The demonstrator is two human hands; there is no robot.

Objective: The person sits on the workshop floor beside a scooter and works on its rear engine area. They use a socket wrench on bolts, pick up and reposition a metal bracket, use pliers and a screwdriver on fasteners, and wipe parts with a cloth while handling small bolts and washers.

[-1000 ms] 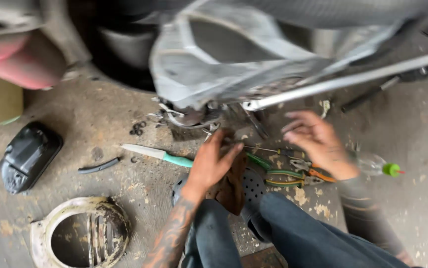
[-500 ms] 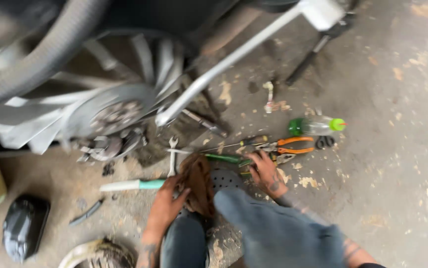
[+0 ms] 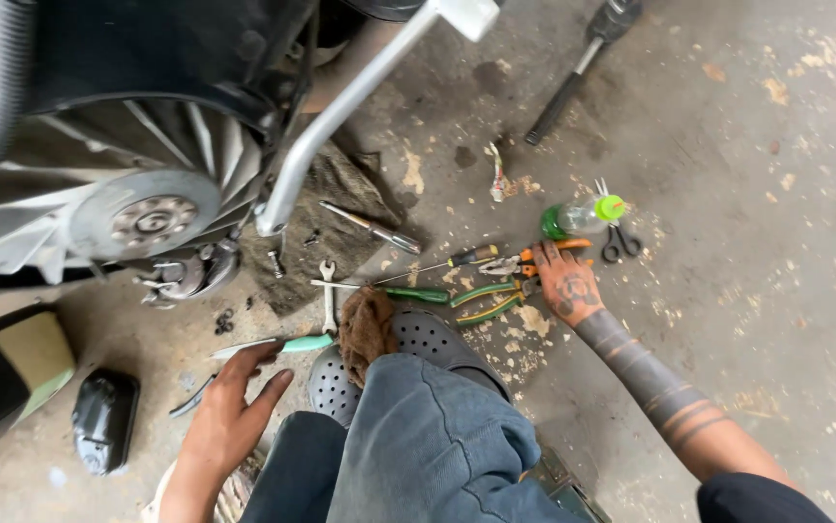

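Covering orange pliers point(image 3: 558, 254), right hand point(image 3: 566, 286) hides its grip.

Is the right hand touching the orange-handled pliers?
Touching. The head view shows the right hand with fingertips laid on the orange-handled pliers, no gap visible.

Soft, even daylight falls over the concrete floor point(image 3: 728, 320), brightest to the right of the wheel point(image 3: 152, 218); above and left of that wheel everything sinks into deep shadow. Shadows are faint, no glare, focus is crisp, with slight bending at the edges
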